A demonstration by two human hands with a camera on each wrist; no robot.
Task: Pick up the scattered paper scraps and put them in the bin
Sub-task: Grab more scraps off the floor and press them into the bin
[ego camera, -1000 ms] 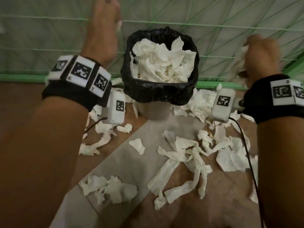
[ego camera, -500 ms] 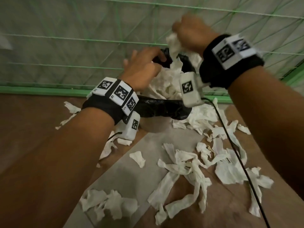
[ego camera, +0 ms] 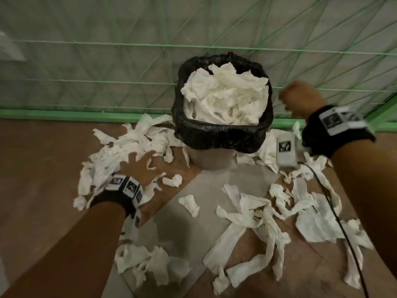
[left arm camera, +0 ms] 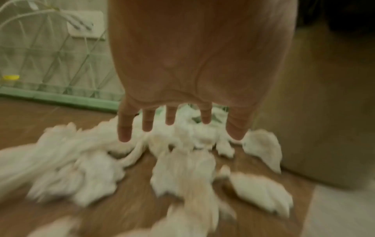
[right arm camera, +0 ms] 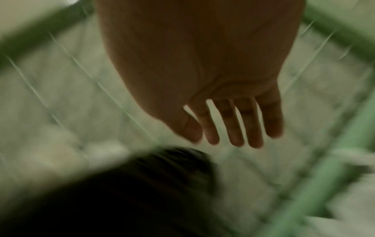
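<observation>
Left hand: the person's left hand (ego camera: pixel 140 166) (left arm camera: pixel 194 67), fingers (left arm camera: pixel 124 129) straight and spread, empty above the torn white paper scraps (ego camera: pixel 120 151) (left arm camera: pixel 182 168) on the brown wooden floor (ego camera: pixel 38 168), left of the bin.
Right hand: the right hand (ego camera: pixel 303 98) (right arm camera: pixel 202 64), fingers loose, holds nothing, raised just right of the bin.
Bin: a black-bag-lined bin (ego camera: pixel 223 136), heaped with white paper.
</observation>
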